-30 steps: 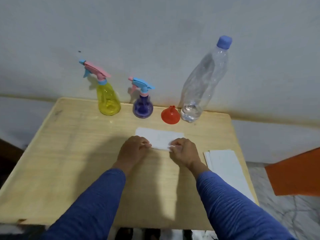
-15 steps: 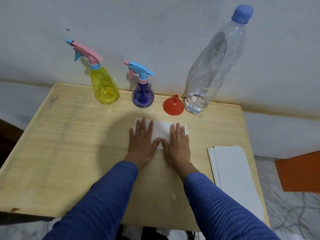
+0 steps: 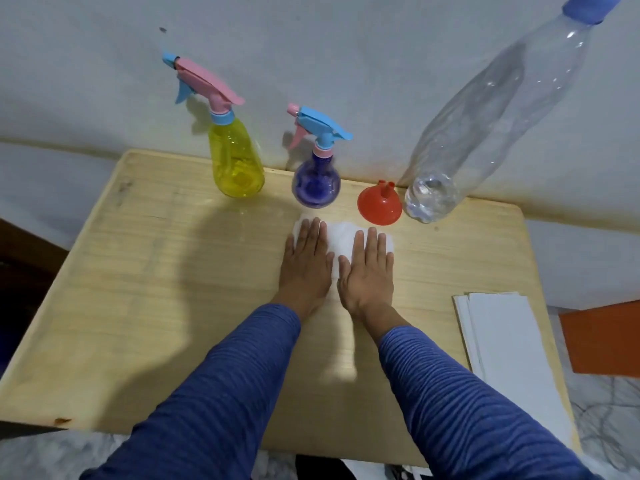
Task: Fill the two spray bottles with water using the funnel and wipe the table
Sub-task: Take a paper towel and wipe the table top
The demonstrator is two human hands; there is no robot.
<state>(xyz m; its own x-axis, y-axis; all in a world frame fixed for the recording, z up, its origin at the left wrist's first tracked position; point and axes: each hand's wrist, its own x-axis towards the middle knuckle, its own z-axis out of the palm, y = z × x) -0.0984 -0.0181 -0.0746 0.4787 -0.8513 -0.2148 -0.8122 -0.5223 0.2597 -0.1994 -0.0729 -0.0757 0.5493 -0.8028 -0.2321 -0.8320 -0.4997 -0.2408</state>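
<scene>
My left hand [image 3: 306, 268] and my right hand [image 3: 367, 271] lie flat, fingers straight, side by side on a white tissue [image 3: 341, 237] spread on the wooden table [image 3: 156, 289]. Behind it at the wall stand a yellow spray bottle [image 3: 235, 161] with a pink trigger head and a smaller purple spray bottle [image 3: 317, 178] with a blue head. A red funnel [image 3: 379, 206] sits mouth-down to their right. Beside it a large clear plastic bottle [image 3: 481, 123] with a blue cap holds a little water at its base.
A stack of white tissues [image 3: 502, 344] lies along the table's right edge. An orange object [image 3: 602, 341] sits on the marble floor to the right. The white wall runs just behind the bottles.
One second ago both hands pinched the tissue's near edge with curled fingers. They have since flattened onto the tissue and pushed it a little toward the bottles.
</scene>
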